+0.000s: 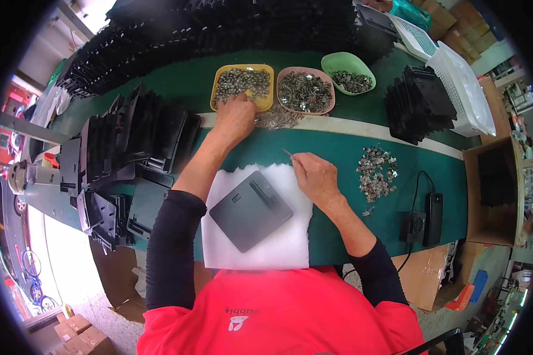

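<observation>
My left hand (pixel 237 116) reaches into a yellow tray (pixel 271 102) heaped with small metal parts (pixel 241 81). Its fingers are bent down among the parts, and whatever the fingertips pinch is hidden. My right hand (pixel 317 177) is closed, with a short thin metal piece (pixel 287 152) sticking out between thumb and forefinger; its kind is too small to make out. Between my forearms, a flat dark grey plastic panel (pixel 251 213) with a slot near one edge lies turned at an angle on a white foam sheet (pixel 219 251). Neither hand touches the panel.
A pink tray (pixel 333 106) and a green bowl (pixel 331 58) hold more metal parts. Loose parts (pixel 376 173) are spread right of my hand, near a black power adapter (pixel 433 219). Black panels stand stacked at left (pixel 142 133), along the back, and at right (pixel 420 103).
</observation>
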The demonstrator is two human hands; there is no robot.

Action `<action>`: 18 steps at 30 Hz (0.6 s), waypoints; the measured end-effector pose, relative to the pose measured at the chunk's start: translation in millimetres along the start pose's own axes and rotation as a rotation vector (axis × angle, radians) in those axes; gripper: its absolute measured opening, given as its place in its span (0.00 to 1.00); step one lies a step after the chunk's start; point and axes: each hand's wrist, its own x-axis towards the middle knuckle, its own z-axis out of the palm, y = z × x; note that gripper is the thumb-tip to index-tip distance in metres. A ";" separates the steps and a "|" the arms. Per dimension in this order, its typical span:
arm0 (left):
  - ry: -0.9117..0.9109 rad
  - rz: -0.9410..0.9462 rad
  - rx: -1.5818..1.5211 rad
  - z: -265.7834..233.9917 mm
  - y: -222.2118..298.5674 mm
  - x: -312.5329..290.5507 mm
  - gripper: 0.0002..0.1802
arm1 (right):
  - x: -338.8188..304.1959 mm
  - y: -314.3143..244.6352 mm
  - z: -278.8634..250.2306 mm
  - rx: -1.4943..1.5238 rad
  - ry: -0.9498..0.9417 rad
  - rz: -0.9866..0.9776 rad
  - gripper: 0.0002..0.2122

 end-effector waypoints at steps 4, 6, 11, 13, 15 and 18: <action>-0.005 -0.058 -0.068 5.2 -6.6 6.6 0.10 | -1.6 0.3 1.8 -0.021 0.002 -0.005 0.04; 0.026 -0.097 -0.185 7.6 -10.5 11.0 0.10 | -0.2 0.0 0.9 -0.034 -0.007 0.006 0.04; 0.313 -0.169 -0.390 16.7 -18.7 10.2 0.09 | 0.5 -1.0 0.7 0.014 -0.029 0.057 0.05; 0.464 -0.160 -0.533 9.9 -17.1 3.7 0.08 | 2.1 3.4 -0.9 0.073 -0.030 0.075 0.06; 0.480 -0.230 -0.727 -2.1 -11.5 -11.5 0.08 | 5.4 5.3 -2.9 0.191 -0.026 0.098 0.07; 0.250 -0.427 -1.208 -22.5 17.2 -47.6 0.09 | 9.1 -1.2 -11.4 0.265 -0.035 0.171 0.08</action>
